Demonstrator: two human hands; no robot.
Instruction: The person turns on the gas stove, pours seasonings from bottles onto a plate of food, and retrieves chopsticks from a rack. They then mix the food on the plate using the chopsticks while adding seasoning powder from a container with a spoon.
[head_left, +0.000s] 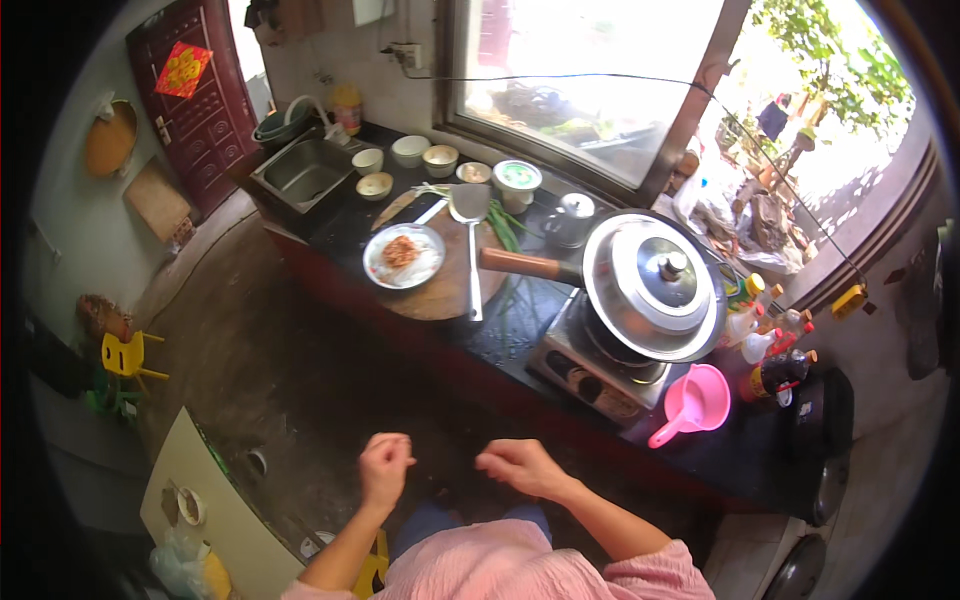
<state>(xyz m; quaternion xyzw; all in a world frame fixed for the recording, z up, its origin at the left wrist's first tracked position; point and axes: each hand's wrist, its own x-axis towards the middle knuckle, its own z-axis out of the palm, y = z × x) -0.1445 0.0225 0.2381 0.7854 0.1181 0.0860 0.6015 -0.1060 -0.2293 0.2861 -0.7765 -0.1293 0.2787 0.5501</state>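
Observation:
My left hand (385, 463) is in front of my body with its fingers curled in, and no object shows in it. Opposite it, my right hand (523, 463) is also closed and looks bare. Both are apart from the counter. Ahead of them, a round wooden chopping board (420, 301) bears a plate (375, 276) with reddish chopped food (400, 252) and a metal wok spatula (472, 247). Green scallions (502, 225) lie at the board's edge. To the right, a wok with a wooden handle (525, 265), covered by a metal lid (619, 289), sits on a gas stove (592, 382).
A pink plastic ladle (697, 405) stands right of the stove, before several sauce bottles (776, 373). Bowls (411, 150) line the back beside a lidded tub (517, 180) and metal pot (574, 221). The sink (307, 176) is far left; a pale table (217, 487) stands behind-left.

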